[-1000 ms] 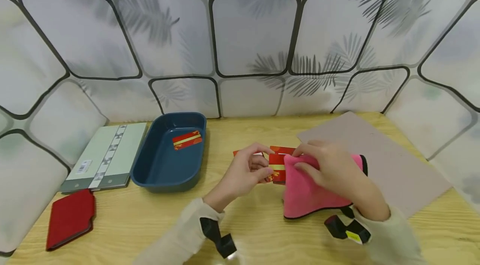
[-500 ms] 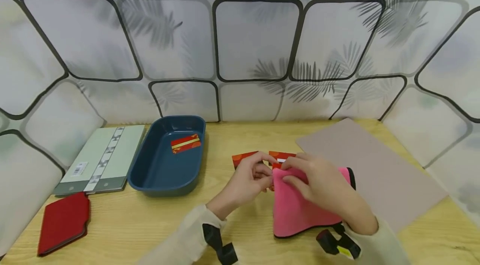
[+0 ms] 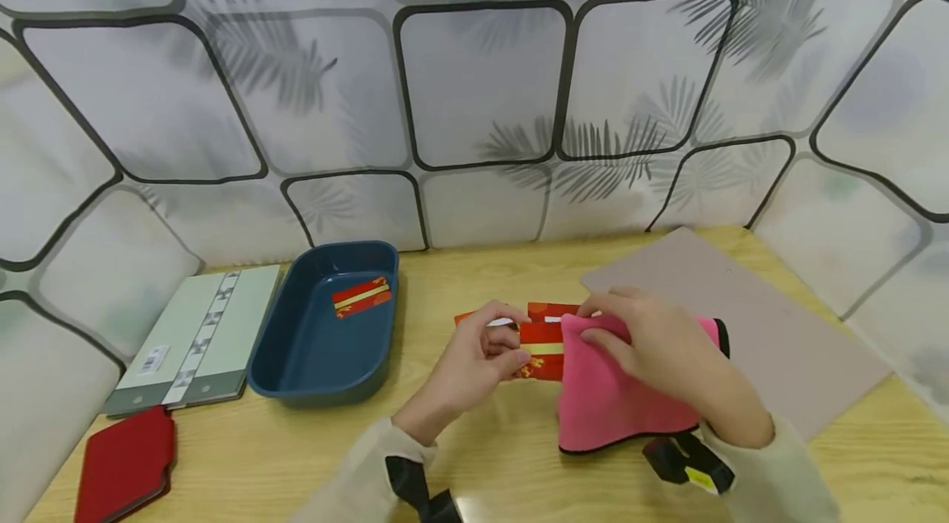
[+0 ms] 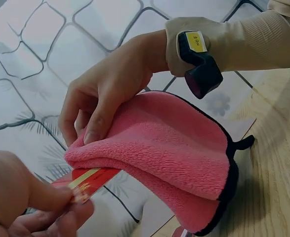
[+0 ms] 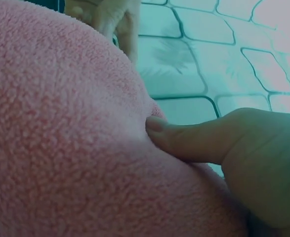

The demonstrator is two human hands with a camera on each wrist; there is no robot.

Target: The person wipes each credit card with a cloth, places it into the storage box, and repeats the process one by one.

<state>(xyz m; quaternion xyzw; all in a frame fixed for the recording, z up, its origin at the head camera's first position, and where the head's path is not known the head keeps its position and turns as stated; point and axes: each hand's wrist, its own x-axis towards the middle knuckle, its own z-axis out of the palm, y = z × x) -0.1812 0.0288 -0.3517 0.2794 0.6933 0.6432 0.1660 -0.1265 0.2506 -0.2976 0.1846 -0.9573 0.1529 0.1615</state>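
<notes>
My left hand pinches the left end of a red card with a gold stripe. A pink cloth with black edging is folded over the card's right end, hiding that part. My right hand pinches the cloth at its upper left corner. In the left wrist view, the card sticks out from the cloth's fold between thumb and fingers. The right wrist view shows the right thumb pressing on the fuzzy cloth; the other fingers are hidden there.
Behind the hands lies another red card, with one more partly hidden beside the left hand. A blue basin holds a striped red card. Leftward are a pale green binder and a red booklet. A grey sheet lies right.
Half a second ago the cloth covered nearly all of the card and the hands were closer together. The cloth and right hand have since shifted right, baring more card. The view has tilted slightly.
</notes>
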